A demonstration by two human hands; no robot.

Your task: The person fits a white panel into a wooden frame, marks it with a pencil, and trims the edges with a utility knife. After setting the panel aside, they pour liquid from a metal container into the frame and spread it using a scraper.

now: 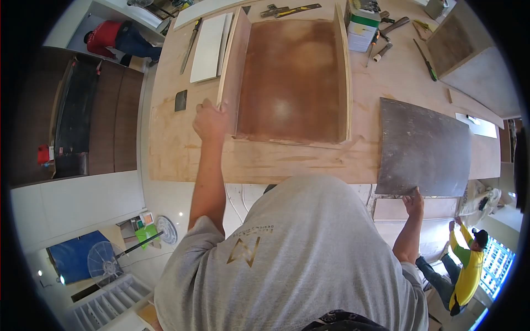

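Observation:
My left hand (210, 120) is closed around the near end of the left side panel of a wooden drawer box (230, 77). The box lies on the workbench with a glossy reddish-brown bottom panel (290, 77) between its raised sides. On the right, my right hand (413, 203) pinches the near edge of a dark grey sheet (424, 146), perhaps laminate. That sheet looks slightly bowed and reaches past the bench's front edge. A small dark square piece (180, 100) lies left of my left hand.
On the workbench (265, 160) are white panels (210, 49), a handsaw (190, 47), a hammer (395, 25), a tin can (363, 30) and a cabinet box (469, 52). A fan (106, 262) stands lower left. One person (118, 39) bends at upper left; another (464, 270) works at lower right.

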